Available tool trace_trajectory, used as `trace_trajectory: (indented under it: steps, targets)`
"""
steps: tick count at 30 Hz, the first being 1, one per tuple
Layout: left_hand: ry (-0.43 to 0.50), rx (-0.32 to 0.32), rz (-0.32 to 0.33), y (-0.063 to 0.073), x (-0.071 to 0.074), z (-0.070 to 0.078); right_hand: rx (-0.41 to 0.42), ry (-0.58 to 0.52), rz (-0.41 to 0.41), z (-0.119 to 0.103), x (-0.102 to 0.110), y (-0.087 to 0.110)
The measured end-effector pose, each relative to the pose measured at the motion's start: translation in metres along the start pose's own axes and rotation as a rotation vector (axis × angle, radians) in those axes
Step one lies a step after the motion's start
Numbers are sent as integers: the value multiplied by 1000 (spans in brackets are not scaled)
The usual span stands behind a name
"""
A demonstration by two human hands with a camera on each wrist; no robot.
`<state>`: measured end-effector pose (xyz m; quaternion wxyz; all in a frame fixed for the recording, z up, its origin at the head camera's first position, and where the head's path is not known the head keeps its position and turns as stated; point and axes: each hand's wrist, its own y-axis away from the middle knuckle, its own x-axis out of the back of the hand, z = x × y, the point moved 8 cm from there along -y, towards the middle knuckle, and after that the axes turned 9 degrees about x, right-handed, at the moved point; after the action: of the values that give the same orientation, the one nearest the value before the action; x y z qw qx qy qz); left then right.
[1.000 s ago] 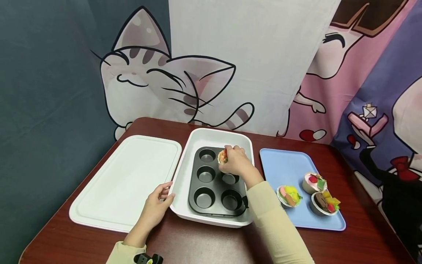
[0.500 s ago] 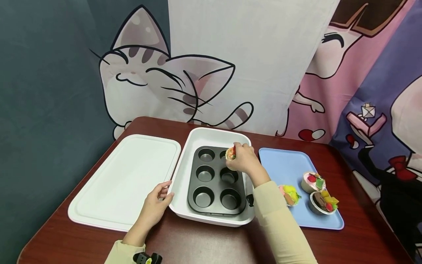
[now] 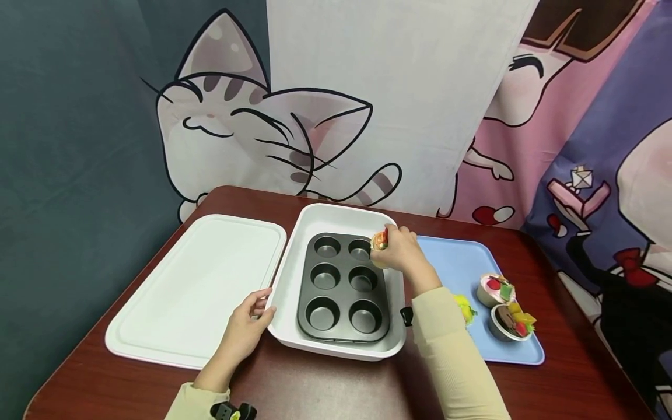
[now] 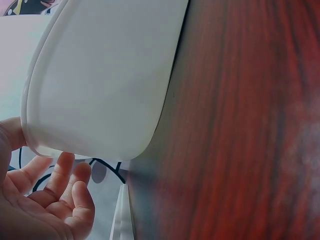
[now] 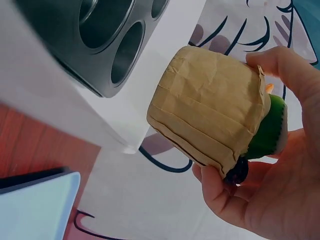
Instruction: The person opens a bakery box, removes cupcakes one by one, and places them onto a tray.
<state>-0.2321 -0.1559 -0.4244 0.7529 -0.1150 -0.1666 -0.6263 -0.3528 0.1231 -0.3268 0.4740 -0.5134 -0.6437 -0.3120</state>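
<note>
In the head view my right hand (image 3: 404, 256) holds a toy cupcake (image 3: 380, 240) above the right rim of a deep white tray (image 3: 283, 309). The right wrist view shows its tan paper case (image 5: 205, 100), tilted sideways between thumb and fingers, with green and dark toppings toward the palm. A dark muffin tin (image 3: 343, 262) lies inside the white tray, and its several cups hold nothing. My left hand (image 3: 244, 326) grips the tray's near left rim; in the left wrist view the thumb lies over the rim (image 4: 31, 95) and the fingers are curled below it.
A blue tray (image 3: 451, 254) stands at the right, partly behind my right sleeve. It carries a pink-topped cupcake (image 3: 494, 290), a chocolate-topped cupcake (image 3: 511, 322) and a yellow-topped cupcake (image 3: 465, 308), half hidden. A flat white board (image 3: 199, 286) lies at the left. Printed curtains (image 3: 325, 58) hang behind.
My right hand has carried the cupcake rightward, from over the tin's far right cup to the white tray's right rim. My left hand has stayed at the tray's rim.
</note>
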Motion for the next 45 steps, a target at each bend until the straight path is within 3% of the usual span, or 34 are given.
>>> trace_trajectory:
  steps: [14, 45]
  targets:
    - [7, -5, -5, 0, 0, 2, -14, -5, 32, 20, 9, 4]
    - [3, 1, -2, 0, 1, 0, -134, -31, -10, 83, 16, 24]
